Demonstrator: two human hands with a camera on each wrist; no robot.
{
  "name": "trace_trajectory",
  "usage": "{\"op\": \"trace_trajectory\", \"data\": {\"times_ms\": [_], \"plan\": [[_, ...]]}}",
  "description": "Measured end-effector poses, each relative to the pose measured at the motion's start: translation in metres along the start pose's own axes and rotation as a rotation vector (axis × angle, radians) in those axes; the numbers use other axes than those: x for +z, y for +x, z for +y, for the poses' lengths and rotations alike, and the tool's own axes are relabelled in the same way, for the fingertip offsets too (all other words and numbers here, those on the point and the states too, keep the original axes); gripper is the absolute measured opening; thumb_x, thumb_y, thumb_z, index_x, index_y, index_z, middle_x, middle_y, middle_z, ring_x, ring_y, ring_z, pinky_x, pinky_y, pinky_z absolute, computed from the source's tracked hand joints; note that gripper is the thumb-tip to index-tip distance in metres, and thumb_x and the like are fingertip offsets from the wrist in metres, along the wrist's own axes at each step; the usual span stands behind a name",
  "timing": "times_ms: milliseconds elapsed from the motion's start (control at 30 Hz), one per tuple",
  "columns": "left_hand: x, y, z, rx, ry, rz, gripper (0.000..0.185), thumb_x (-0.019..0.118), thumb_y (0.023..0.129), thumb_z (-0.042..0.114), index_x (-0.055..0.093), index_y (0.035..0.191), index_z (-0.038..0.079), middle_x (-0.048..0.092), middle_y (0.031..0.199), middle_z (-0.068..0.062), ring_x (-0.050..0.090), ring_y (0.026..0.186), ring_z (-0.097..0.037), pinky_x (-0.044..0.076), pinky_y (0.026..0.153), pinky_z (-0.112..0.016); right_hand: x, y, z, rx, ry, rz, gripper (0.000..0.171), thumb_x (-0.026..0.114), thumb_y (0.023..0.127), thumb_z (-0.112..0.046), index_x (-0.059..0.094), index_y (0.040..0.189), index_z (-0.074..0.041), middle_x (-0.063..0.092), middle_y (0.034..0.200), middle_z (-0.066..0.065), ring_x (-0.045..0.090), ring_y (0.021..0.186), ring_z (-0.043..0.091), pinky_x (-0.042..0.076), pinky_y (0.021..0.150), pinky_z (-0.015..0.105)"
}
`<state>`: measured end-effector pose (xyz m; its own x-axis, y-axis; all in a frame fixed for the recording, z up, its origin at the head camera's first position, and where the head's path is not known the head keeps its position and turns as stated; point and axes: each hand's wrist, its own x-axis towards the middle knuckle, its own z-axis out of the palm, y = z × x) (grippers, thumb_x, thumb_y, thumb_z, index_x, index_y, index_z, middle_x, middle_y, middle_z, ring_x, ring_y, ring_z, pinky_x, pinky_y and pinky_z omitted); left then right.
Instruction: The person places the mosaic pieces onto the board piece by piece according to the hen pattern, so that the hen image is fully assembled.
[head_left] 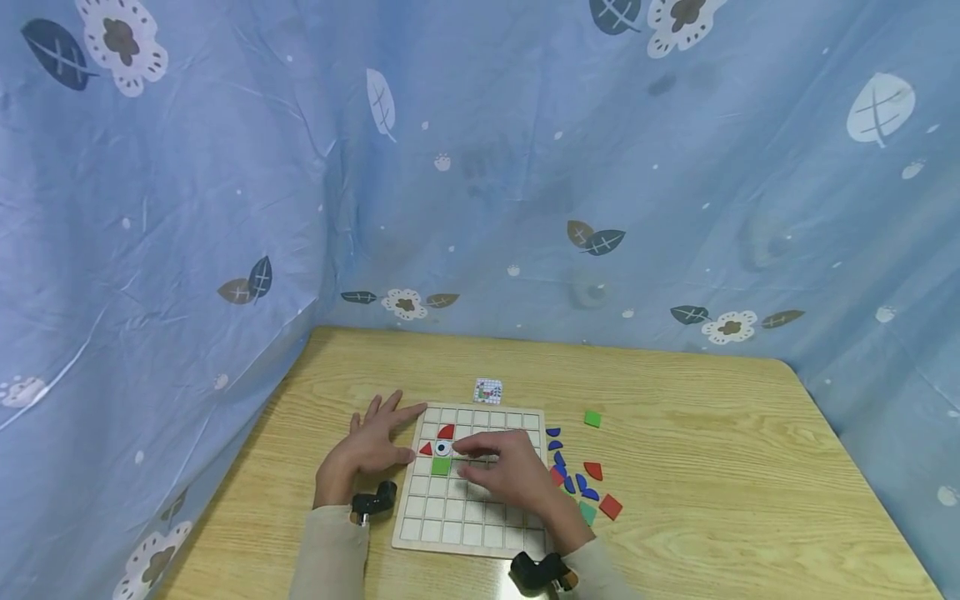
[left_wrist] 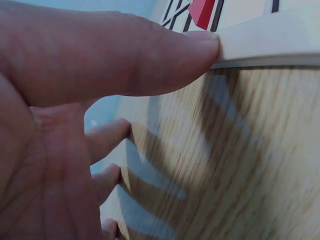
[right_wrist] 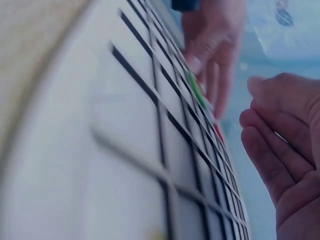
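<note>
A wooden grid board [head_left: 480,533] lies on the table. On its upper left cells sit a red quarter-round [head_left: 446,431], a red triangle [head_left: 426,449], a white eye tile [head_left: 442,448] and a green square [head_left: 441,467]. My left hand [head_left: 375,442] lies flat on the table with spread fingers, and its thumb [left_wrist: 150,55] presses the board's left edge [left_wrist: 270,40]. My right hand [head_left: 502,471] hovers over the board's middle with its fingertips beside the eye tile. In the right wrist view its fingers [right_wrist: 280,130] are loosely bent above the grid [right_wrist: 100,150] and hold nothing.
Loose pieces lie right of the board: blue crescents [head_left: 553,433], a green square [head_left: 592,418], a red quarter [head_left: 593,470], a red square [head_left: 611,506] and a teal piece [head_left: 587,512]. A small pattern card [head_left: 487,390] sits behind the board. Blue floral cloth walls in the table.
</note>
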<state>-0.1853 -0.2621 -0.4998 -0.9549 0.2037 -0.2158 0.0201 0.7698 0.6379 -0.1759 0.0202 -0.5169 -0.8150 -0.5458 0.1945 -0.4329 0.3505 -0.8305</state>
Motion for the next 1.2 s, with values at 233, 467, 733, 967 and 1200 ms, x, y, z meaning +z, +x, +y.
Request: {"op": "trace_trajectory", "data": {"times_ms": [233, 467, 733, 967, 1200], "plan": [[0.0, -0.001, -0.001, 0.021, -0.008, -0.003, 0.079, 0.082, 0.093, 0.008, 0.052, 0.165, 0.019, 0.014, 0.182, -0.027, -0.003, 0.167, -0.058, -0.006, 0.124, -0.085, -0.043, -0.018, 0.013, 0.039, 0.06, 0.08, 0.033, 0.087, 0.095, -0.021, 0.083, 0.127, -0.01, 0.083, 0.126, 0.001, 0.08, 0.116, 0.026, 0.064, 0.103, 0.045], [0.001, 0.0, -0.001, 0.028, -0.003, 0.001, 0.08, 0.083, 0.092, 0.009, 0.051, 0.165, 0.018, 0.014, 0.182, -0.027, -0.002, 0.166, -0.058, -0.005, 0.124, -0.086, -0.091, -0.04, 0.033, 0.062, 0.039, 0.195, 0.035, 0.088, 0.095, -0.018, 0.081, 0.127, -0.005, 0.083, 0.123, 0.01, 0.079, 0.117, 0.027, 0.064, 0.101, 0.046], [0.001, -0.001, 0.001, 0.028, -0.005, 0.007, 0.08, 0.085, 0.091, 0.009, 0.053, 0.164, 0.019, 0.015, 0.181, -0.028, -0.002, 0.166, -0.058, -0.005, 0.123, -0.087, -0.133, -0.062, 0.059, 0.133, -0.003, 0.279, 0.034, 0.085, 0.097, -0.016, 0.08, 0.129, -0.003, 0.082, 0.123, 0.012, 0.079, 0.117, 0.033, 0.059, 0.099, 0.019], [0.002, -0.001, -0.002, 0.023, 0.002, 0.008, 0.08, 0.085, 0.091, 0.009, 0.053, 0.164, 0.018, 0.015, 0.181, -0.027, -0.001, 0.166, -0.059, -0.005, 0.123, -0.087, -0.152, -0.07, 0.077, 0.133, -0.04, 0.334, 0.033, 0.085, 0.097, -0.014, 0.08, 0.128, -0.003, 0.083, 0.122, 0.011, 0.08, 0.113, 0.025, 0.058, 0.095, 0.013], [0.001, 0.0, -0.002, 0.031, -0.004, 0.002, 0.08, 0.085, 0.092, 0.01, 0.053, 0.164, 0.019, 0.015, 0.181, -0.027, -0.002, 0.166, -0.059, -0.005, 0.123, -0.087, -0.161, -0.07, 0.089, 0.177, -0.013, 0.35, 0.032, 0.084, 0.098, -0.015, 0.08, 0.128, -0.004, 0.081, 0.124, 0.016, 0.077, 0.107, 0.002, 0.059, 0.09, 0.013]]}}
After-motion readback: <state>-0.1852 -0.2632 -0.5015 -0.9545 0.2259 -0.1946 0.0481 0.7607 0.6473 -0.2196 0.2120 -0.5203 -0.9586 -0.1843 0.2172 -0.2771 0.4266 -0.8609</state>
